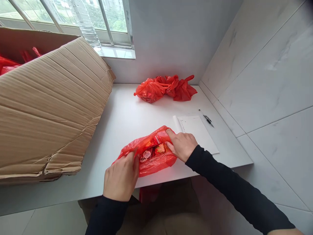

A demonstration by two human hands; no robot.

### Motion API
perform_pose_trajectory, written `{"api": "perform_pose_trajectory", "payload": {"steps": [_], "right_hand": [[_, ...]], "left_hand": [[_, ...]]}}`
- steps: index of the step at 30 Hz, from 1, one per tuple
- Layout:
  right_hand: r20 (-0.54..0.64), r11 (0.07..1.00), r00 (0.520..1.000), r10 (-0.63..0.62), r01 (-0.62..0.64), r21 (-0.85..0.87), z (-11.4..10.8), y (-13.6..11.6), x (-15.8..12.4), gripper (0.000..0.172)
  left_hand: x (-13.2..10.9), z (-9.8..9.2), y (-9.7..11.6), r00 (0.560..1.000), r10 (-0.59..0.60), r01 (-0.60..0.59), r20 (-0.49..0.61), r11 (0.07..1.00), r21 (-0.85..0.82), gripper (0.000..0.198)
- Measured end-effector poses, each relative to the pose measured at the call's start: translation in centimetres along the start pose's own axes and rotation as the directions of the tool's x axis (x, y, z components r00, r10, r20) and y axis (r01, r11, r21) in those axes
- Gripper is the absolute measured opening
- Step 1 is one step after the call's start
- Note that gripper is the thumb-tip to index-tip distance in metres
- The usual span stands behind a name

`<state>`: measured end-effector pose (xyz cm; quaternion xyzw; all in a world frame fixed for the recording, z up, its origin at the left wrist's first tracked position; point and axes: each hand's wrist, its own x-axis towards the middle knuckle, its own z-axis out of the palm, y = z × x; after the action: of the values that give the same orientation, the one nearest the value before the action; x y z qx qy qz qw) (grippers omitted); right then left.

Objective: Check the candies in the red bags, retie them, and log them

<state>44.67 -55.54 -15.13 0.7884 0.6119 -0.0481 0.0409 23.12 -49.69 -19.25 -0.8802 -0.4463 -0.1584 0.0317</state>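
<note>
one red bag held open beside the notepad

the open red bag point(156, 168) lies on the table point(117, 124), left of the notepad point(199, 132) and nearer the person. snack-like packets point(160, 149) show in its mouth. the left hand point(121, 178) reaches over the bag's left end, its fingertips partly hidden in the plastic, so i cannot tell how tightly they press. the right hand point(184, 145) is at the other end, thumb and forefinger apart; whether its remaining fingers pinch the film, i cannot tell.

by my reading, the opening is done: the mouth gapes and the contents are in plain sight. the packets i can see are inside, and the mouth is unknotted.

behind the notepad, to its left, sit bunched red bags point(149, 91), gathered up. a pen point(207, 119) lies just right of the notepad. well to its left, a cardboard box point(53, 107) with more red plastic point(9, 67) inside crowds that side. the right hand and sleeve hide part of the notepad.
</note>
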Motion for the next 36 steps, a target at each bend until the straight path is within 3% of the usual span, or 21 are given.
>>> {"api": "perform_pose_trajectory", "payload": {"steps": [2, 4, 8, 12, 16, 19, 22, 26, 28, 31, 34, 36], "right_hand": [[-0.034, 0.996, 0.998, -0.059, 0.061, 0.059, 0.2, -0.5, 0.0, 0.032], [-0.062, 0.984, 0.991, -0.122, 0.129, 0.12, 0.5, -1.1, 0.3, 0.022], [0.003, 0.99, 1.0, -0.022, 0.021, 0.136, 1.3, -1.7, 1.3, 0.03], [0.008, 0.981, 1.0, -0.019, 0.017, 0.192, 2.5, -1.2, 2.3, 0.027], [-0.058, 0.917, 0.998, -0.021, 0.042, 0.396, 3.4, -0.5, 2.4, 0.014], [-0.133, 0.792, 0.991, 0.014, 0.07, 0.606, 3.5, -0.2, 2.0, 0.01], [-0.16, 0.58, 0.985, 0.067, 0.091, 0.809, 3.1, 0.2, 1.8, 0.012], [0.0, 0.164, 0.995, 0.1, -0.017, 0.986, 2.7, 0.9, 1.7, 0.024], [0.071, 0.02, 0.994, 0.08, -0.073, 0.997, 2.6, 0.9, 1.5, 0.03], [0.114, -0.105, 0.993, 0.007, -0.113, 0.988, 2.4, 0.4, 0.7, 0.033], [0.138, -0.171, 0.986, -0.096, -0.153, 0.973, 2.3, -0.4, -0.4, 0.042], [0.172, -0.163, 0.971, -0.166, -0.199, 0.966, 2.4, -0.8, -1.1, 0.049]], "left_hand": [[-0.1, 0.2, 0.3, 0.999, -0.015, 0.014, -0.029, 1.0, -0.01, 0.027], [0.2, 0.7, 0.9, 0.997, 0.043, -0.049, -0.062, 0.995, -0.092, 0.029], [1.0, 2.6, 0.9, 0.985, 0.153, -0.168, -0.08, 0.952, -0.255, 0.033], [0.9, 5.0, 0.4, 0.991, 0.026, -0.06, -0.128, 0.961, -0.271, 0.042], [0.3, 6.1, 0.4, 0.98, -0.047, -0.02, -0.194, 0.944, -0.331, 0.045], [0.1, 5.9, 0.6, 0.976, -0.054, -0.03, -0.211, 0.926, -0.377, 0.046], [0.4, 5.3, 0.6, 0.977, -0.056, -0.035, -0.207, 0.911, -0.411, 0.042], [0.2, 4.7, 0.6, 0.959, -0.056, -0.096, -0.276, 0.858, -0.505, 0.052], [-0.3, 4.6, 0.9, 0.935, -0.056, -0.173, -0.351, 0.791, -0.587, 0.058], [-1.1, 4.4, 1.9, 0.918, -0.191, -0.159, -0.347, 0.625, -0.764, 0.057], [-0.9, 3.9, 2.9, 0.913, -0.37, 0.013, -0.175, 0.452, -0.892, 0.036], [-0.1, 3.4, 3.1, 0.9, -0.433, 0.098, -0.045, 0.302, -0.948, 0.026]]}}
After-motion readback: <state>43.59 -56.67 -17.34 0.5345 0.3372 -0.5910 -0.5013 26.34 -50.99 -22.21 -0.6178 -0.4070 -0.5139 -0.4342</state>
